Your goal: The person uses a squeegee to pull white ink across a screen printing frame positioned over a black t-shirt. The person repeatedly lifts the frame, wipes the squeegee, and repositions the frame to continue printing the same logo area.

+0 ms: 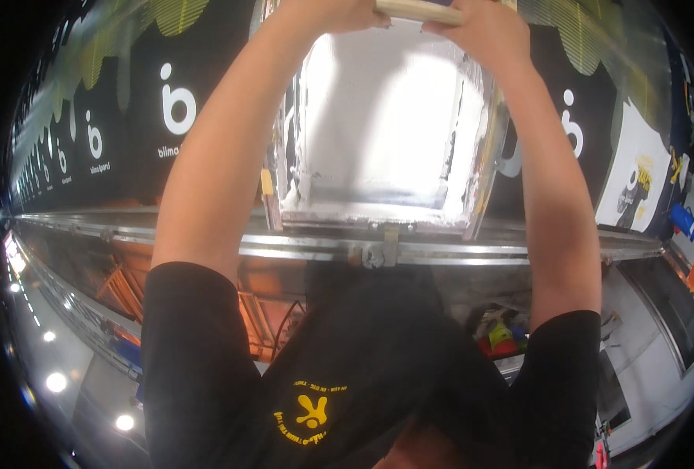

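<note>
At the top edge of the view, my left hand (335,13) and my right hand (487,30) are closed around the two ends of a squeegee's pale wooden handle (419,10). The handle lies crosswise over the far part of a printing screen (374,215), and its lower edge is out of sight. White ink is smeared along the inner borders of the screen's frame. Bright glare and the shadows of my arms fall across the mesh (355,117). Both my arms reach straight forward, one along each side of the screen.
A metal rail (456,252) with a clamp runs along the table's near edge. Black fabric panels (147,105) with white prints lie in a row to the left and beside the screen. A white printed panel (636,176) lies at the right, near a blue object (684,221).
</note>
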A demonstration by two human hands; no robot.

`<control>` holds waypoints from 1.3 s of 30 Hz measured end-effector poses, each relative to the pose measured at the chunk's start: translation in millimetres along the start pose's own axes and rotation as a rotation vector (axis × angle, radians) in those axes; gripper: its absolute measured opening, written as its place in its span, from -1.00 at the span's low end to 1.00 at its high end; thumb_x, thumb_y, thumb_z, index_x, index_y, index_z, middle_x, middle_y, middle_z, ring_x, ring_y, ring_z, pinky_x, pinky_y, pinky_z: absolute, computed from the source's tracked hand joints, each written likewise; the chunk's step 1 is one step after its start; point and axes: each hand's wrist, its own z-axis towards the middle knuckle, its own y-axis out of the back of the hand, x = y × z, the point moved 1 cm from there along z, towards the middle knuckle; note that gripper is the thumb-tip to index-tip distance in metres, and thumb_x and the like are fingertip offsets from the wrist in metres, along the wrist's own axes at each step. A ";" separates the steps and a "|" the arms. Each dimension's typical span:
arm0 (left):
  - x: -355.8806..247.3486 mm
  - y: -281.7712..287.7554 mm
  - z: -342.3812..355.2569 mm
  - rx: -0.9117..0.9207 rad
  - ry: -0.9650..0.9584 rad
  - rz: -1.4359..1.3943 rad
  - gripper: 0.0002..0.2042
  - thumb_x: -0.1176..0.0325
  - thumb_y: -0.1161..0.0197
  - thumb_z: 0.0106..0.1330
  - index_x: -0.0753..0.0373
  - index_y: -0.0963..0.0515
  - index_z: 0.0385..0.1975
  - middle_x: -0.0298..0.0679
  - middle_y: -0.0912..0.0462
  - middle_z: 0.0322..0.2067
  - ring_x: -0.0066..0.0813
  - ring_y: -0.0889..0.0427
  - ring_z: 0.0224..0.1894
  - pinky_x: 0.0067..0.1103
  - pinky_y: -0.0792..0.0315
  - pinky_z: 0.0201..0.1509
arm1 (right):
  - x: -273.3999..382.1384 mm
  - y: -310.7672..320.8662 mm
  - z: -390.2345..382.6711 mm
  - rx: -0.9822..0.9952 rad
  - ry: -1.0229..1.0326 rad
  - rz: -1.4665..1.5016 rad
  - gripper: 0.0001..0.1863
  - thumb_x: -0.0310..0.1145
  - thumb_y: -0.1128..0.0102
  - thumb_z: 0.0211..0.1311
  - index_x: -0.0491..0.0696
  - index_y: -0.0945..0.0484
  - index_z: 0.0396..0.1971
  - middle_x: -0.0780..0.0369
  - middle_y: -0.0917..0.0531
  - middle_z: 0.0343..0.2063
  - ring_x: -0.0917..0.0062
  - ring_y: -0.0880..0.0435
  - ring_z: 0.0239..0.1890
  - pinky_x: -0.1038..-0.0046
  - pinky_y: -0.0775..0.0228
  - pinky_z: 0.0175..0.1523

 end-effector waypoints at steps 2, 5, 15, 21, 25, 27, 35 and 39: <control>-16.6 9.2 -27.0 0.052 0.022 -0.003 -0.58 -0.01 -0.43 0.10 0.32 -0.78 -0.45 0.10 -0.78 -0.39 0.10 -0.80 -0.28 -0.16 -0.66 -0.08 | 5.7 -12.7 -31.2 0.010 -0.023 -0.108 -0.52 0.22 -0.48 0.18 0.11 -0.79 -0.18 0.26 -0.80 -0.28 0.29 -0.81 -0.28 0.23 -0.64 -0.17; -38.9 -19.0 -103.9 0.134 0.023 -0.061 -0.63 -0.07 -0.45 0.25 0.15 -0.79 -0.34 -0.09 -0.77 -0.46 0.00 -0.79 -0.35 -0.20 -0.65 -0.22 | 15.3 -43.3 -91.9 -0.128 0.093 -0.048 -0.54 0.24 -0.47 0.14 0.13 -0.78 -0.30 0.29 -0.78 -0.37 0.27 -0.81 -0.36 0.18 -0.64 -0.28; -94.7 -46.5 -252.7 0.076 0.023 -0.204 -0.74 0.30 -0.44 0.08 0.22 -0.77 -0.22 -0.10 -0.77 -0.35 -0.02 -0.77 -0.24 -0.23 -0.64 -0.13 | 51.3 -86.0 -245.1 -0.293 0.218 0.148 -0.68 -0.24 -0.60 -0.07 0.05 -0.68 -0.31 0.31 -0.67 -0.42 0.30 -0.71 -0.35 0.24 -0.55 -0.25; -72.8 23.2 -194.6 0.351 -0.007 -0.231 -0.72 0.07 -0.44 0.27 0.20 -0.80 -0.37 -0.01 -0.74 -0.49 0.04 -0.77 -0.34 -0.18 -0.64 -0.18 | 42.6 -31.5 -196.3 -0.070 0.141 0.134 -0.57 0.18 -0.50 0.13 0.10 -0.73 -0.47 0.26 -0.74 -0.48 0.32 -0.76 -0.36 0.25 -0.55 -0.31; -36.0 44.3 -102.3 0.249 0.006 -0.136 -0.58 -0.09 -0.46 0.25 0.22 -0.80 -0.43 -0.02 -0.73 -0.55 0.05 -0.76 -0.42 -0.20 -0.66 -0.21 | 19.6 5.1 -100.1 -0.196 0.131 0.106 -0.55 0.22 -0.47 0.14 0.10 -0.75 -0.42 0.22 -0.77 -0.45 0.19 -0.79 -0.37 0.10 -0.60 -0.27; -11.7 39.4 -49.9 0.228 -0.038 -0.163 -0.57 -0.08 -0.46 0.22 0.24 -0.78 -0.53 -0.04 -0.71 -0.59 0.05 -0.73 -0.47 -0.22 -0.66 -0.23 | 6.4 16.2 -47.3 -0.111 0.072 0.110 -0.56 0.21 -0.48 0.14 0.11 -0.79 -0.40 0.20 -0.78 -0.46 0.17 -0.79 -0.33 0.11 -0.60 -0.22; 8.6 5.8 3.5 0.044 -0.071 -0.062 -0.57 -0.09 -0.49 0.15 0.25 -0.79 -0.48 -0.04 -0.74 -0.54 0.01 -0.76 -0.40 -0.20 -0.65 -0.23 | -10.8 -3.6 14.8 -0.180 0.057 -0.026 -0.44 0.30 -0.50 0.04 0.04 -0.81 -0.38 0.18 -0.77 -0.50 0.21 -0.80 -0.31 0.14 -0.61 -0.21; -7.0 14.7 -21.0 0.076 0.047 -0.022 -0.57 -0.02 -0.47 0.08 0.32 -0.79 -0.44 0.10 -0.78 -0.41 0.09 -0.80 -0.28 -0.18 -0.67 -0.10 | 2.2 -12.9 -17.9 -0.187 0.045 0.007 -0.46 0.31 -0.49 0.04 0.07 -0.80 -0.40 0.23 -0.76 -0.54 0.21 -0.79 -0.37 0.16 -0.60 -0.26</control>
